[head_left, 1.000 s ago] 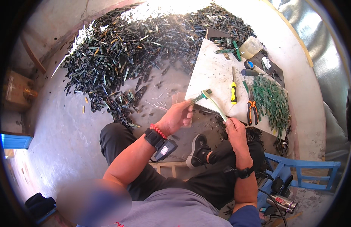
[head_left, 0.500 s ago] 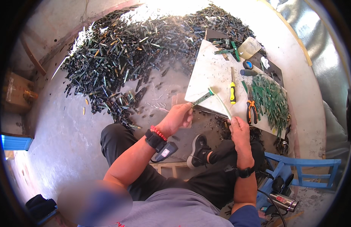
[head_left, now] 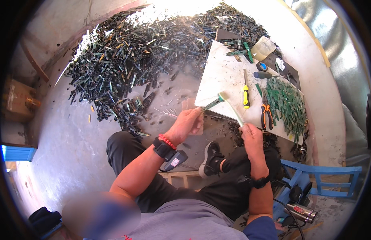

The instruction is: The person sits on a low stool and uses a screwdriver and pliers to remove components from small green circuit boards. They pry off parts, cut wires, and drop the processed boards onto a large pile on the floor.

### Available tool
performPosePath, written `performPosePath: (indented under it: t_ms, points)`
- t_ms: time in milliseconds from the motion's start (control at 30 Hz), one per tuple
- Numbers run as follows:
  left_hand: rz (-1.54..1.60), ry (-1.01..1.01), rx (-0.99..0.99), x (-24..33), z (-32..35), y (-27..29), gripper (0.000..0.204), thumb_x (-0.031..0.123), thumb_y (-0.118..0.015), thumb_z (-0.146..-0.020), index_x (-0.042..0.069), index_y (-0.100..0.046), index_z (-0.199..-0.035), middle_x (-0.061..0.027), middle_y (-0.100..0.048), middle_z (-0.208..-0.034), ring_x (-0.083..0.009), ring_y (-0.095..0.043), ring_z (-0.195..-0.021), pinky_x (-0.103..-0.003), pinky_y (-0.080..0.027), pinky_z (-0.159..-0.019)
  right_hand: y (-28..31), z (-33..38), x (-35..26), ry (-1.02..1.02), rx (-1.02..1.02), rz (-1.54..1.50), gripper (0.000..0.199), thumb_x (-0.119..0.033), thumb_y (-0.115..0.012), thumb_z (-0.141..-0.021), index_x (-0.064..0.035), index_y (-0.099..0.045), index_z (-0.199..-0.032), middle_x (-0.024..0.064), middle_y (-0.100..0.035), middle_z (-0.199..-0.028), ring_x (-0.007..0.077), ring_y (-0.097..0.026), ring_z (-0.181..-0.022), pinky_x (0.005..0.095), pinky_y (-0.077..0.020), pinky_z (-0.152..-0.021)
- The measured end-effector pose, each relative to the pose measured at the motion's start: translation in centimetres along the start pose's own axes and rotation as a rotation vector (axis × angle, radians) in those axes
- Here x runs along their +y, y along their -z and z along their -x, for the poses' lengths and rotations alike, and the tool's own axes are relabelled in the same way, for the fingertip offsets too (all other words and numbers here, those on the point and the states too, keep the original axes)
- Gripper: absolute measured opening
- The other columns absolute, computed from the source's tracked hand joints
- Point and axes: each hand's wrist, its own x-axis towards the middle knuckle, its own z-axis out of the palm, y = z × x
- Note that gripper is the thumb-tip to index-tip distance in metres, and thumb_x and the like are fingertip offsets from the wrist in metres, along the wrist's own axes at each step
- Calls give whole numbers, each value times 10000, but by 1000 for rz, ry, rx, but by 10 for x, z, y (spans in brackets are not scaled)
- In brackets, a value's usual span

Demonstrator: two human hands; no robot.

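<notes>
Hard daylight floods in from the top, burning out the far edge of the scrap heap [head_left: 153, 44] and glaring off the white slab [head_left: 227, 80], while fisheye bending, a black rim and a blurred lower-left patch degrade the edges.

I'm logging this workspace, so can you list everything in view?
narrow green circuit strip: one, green, left hand, over board edge
pale toothbrush: one, right hand, head on strip
white work board: one, centre right
yellow-handled screwdriver: one, on board
orange-handled pliers: one, on board
green strip pile: many, board's right
dark scrap heap: many, floor
blue wooden frame: one, lower right
left hand: red bracelet, black watch
right hand: black watch
</notes>
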Motion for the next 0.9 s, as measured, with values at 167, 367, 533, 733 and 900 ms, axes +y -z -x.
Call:
performPosePath:
  t_ms: [167, 367, 533, 733, 900]
  points:
    - [-37, -8, -8, 1, 1, 2, 336, 330, -439, -988, 77, -483, -771, -18, -480, -624, -100, -424, -502, -223, -351, -430, -2, 7, -5, -101, -155, -114, 223, -180, -527, -947, 27, -609, -926, -47, -428, -620, 35, -360, -554, 211, -296, -488]
    - [24, 74, -28, 2, -1, 2, 324, 328, -440, -986, 87, -472, -771, -16, -478, -625, -104, -419, -495, -230, -347, -436, 2, 3, -6, -179, -112, -168, 225, -172, -513, -954, 24, -617, -919, -46, -422, -607, 27, -343, -529, 201, -266, -459]
    - [80, 56, -25, 6, 2, 3, 327, 332, -430, -988, 87, -472, -775, -21, -476, -617, -110, -414, -478, -235, -348, -430, 7, 4, -10, -233, -44, -211, 222, -173, -517, -954, 20, -624, -930, -57, -411, -603, 20, -327, -511, 191, -236, -446]
    - [-7, -1, -20, 4, 3, 3, 338, 338, -434, -987, 76, -486, -778, -28, -490, -611, -111, -422, -462, -230, -358, -426, 8, -2, 9, 107, 136, 151, 256, -195, -533, -944, 47, -617, -954, 0, -491, -634, 66, -408, -572, 246, -350, -508]
    - [-42, -24, 16, 4, 1, 5, 343, 342, -443, -984, 75, -491, -775, -25, -492, -613, -103, -431, -473, -229, -360, -422, 3, -2, 11, 114, 54, 157, 267, -202, -530, -942, 52, -608, -929, 13, -493, -632, 81, -417, -572, 271, -364, -513]
